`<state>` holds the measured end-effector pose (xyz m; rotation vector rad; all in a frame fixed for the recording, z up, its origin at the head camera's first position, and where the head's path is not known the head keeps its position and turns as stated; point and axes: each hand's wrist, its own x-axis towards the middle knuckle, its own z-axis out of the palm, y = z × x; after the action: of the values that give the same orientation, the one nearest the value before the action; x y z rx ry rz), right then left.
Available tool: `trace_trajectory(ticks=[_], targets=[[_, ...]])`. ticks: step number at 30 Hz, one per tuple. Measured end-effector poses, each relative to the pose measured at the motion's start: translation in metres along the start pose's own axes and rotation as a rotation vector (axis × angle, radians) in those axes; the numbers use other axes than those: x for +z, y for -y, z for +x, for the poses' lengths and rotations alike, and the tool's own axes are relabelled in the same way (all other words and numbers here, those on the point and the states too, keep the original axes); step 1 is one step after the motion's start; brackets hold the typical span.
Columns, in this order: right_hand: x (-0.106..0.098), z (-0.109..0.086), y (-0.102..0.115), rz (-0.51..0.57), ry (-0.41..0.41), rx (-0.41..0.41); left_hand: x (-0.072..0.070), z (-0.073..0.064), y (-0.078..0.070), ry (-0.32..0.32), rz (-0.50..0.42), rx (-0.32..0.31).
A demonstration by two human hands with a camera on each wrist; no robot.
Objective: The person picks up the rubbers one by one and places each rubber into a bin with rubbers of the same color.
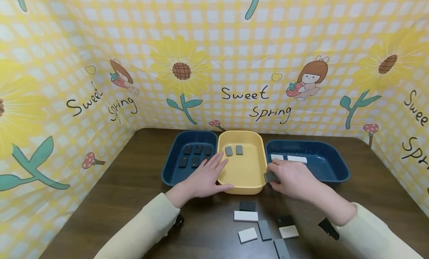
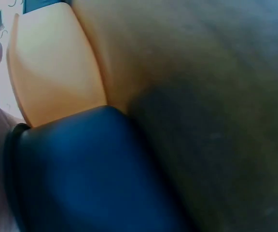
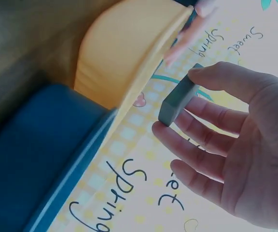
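Note:
My right hand (image 1: 295, 179) pinches a grey rectangular block (image 3: 178, 99) between thumb and fingers, at the right front side of the yellow tray (image 1: 241, 171). Two grey blocks (image 1: 239, 150) lie inside that tray near its back. My left hand (image 1: 203, 178) is spread, with fingers extended over the side where the yellow tray meets the left blue tray (image 1: 175, 173); whether it presses on the rim I cannot tell. The left blue tray contains several black blocks (image 1: 187, 150), partly hidden by my left hand. White blocks (image 1: 297, 159) sit in the right blue tray (image 1: 326, 166).
In front of the trays, loose blocks are scattered on the dark wooden table (image 1: 124, 199): white blocks (image 1: 246, 216), grey blocks (image 1: 264, 230), black blocks (image 1: 247, 206) and a cream block (image 1: 288, 231). A yellow checked cloth (image 1: 201, 113) hangs behind and at the sides.

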<state>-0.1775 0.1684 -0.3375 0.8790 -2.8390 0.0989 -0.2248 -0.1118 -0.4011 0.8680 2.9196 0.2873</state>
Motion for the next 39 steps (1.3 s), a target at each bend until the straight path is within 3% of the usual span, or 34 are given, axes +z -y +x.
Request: trace_trajectory(ticks=[5,12,21,27,39], targets=[[-0.001,0.03,-0.004,0.029,-0.011,0.008,0.005,-0.003,0.005,-0.018,-0.007,-0.05],[0.003,0.074,-0.008,0.039,0.066,0.082,0.006,0.0,0.004,-0.032,0.022,-0.052],[0.031,0.117,-0.016,0.052,0.149,0.118,0.007,0.0,0.005,-0.029,0.015,-0.037],[0.053,0.134,-0.022,0.056,0.221,0.149,0.008,0.0,0.006,-0.026,0.018,-0.029],[0.088,0.146,-0.027,0.027,0.221,0.195,0.007,-0.003,0.004,-0.024,0.015,-0.015]])
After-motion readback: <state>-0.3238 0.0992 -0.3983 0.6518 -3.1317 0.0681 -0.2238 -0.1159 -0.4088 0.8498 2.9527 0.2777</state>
